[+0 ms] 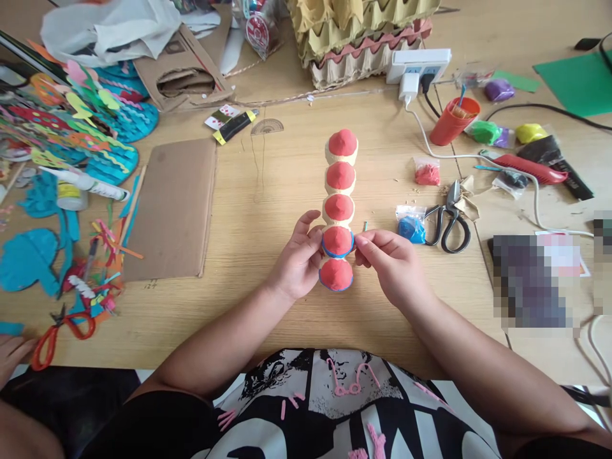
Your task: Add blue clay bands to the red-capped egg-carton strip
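Note:
An egg-carton strip [338, 208] stretches away from me over the table, a row of several cream cups with domes of red clay on them. Thin blue clay edging [337, 255] runs around the lower rims of the two cups closest to me. My left hand [299, 258] holds the strip from the left, thumb and fingers against the second-nearest cup. On the other side, my right hand [389, 258] has thumb and forefinger pinched together at the blue edging on that same cup's right rim. What lies beneath its curled fingers is hidden.
Black-handled scissors [449, 220] and a bag of blue clay [412, 228] lie to the right, near a red cup [454, 121]. Leftward are a cardboard sheet [167, 210], red-handled scissors [62, 331] and another person's hand [14, 354]. Egg trays [363, 48] are stacked behind.

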`<action>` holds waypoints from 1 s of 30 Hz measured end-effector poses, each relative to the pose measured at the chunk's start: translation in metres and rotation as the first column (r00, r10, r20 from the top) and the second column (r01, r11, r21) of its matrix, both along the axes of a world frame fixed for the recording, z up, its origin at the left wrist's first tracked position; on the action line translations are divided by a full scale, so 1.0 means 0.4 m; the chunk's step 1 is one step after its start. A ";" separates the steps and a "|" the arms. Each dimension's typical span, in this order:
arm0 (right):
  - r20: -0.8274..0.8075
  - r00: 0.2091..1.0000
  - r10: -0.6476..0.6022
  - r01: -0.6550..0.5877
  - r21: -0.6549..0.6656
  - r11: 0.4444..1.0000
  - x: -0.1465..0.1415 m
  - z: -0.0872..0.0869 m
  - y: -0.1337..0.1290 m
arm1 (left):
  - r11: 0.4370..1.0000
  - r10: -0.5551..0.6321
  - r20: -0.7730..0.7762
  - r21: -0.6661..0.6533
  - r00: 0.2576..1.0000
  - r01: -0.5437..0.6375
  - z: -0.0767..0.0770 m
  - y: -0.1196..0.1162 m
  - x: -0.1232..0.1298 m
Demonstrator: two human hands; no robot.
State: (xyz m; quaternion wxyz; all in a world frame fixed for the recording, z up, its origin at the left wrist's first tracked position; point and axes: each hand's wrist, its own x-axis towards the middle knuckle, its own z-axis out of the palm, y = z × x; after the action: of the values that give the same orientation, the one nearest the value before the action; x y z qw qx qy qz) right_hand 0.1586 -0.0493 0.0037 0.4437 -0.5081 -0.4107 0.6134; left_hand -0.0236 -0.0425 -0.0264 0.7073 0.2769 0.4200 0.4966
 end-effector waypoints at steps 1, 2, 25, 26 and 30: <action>-0.010 1.000 -0.003 0.003 0.000 1.000 0.000 -0.002 -0.002 | 1.000 0.002 -0.004 0.008 1.000 -0.002 -0.001 0.000 0.001; -0.037 0.999 -0.008 0.007 -0.009 1.000 -0.001 -0.004 -0.003 | 1.000 0.009 -0.001 0.016 1.000 -0.009 -0.002 0.000 0.002; -0.402 0.912 -0.082 -0.044 -0.294 0.955 -0.009 -0.047 0.019 | 0.999 0.010 0.050 0.030 0.999 -0.011 0.000 0.019 0.009; -0.398 0.913 -0.089 -0.036 -0.295 0.955 -0.007 -0.047 0.022 | 0.999 0.025 0.028 0.037 0.999 -0.026 -0.001 0.021 0.007; -0.396 0.913 -0.098 -0.037 -0.319 0.947 -0.001 -0.044 0.031 | 0.996 0.049 -0.068 0.072 0.996 -0.044 -0.007 0.028 0.001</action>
State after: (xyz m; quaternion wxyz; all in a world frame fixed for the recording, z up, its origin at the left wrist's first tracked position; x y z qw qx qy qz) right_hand 0.1582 -0.0367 -0.0138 0.4409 -0.4409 -0.1967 0.7567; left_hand -0.0234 -0.0311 -0.0290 0.6701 0.3089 0.4333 0.5175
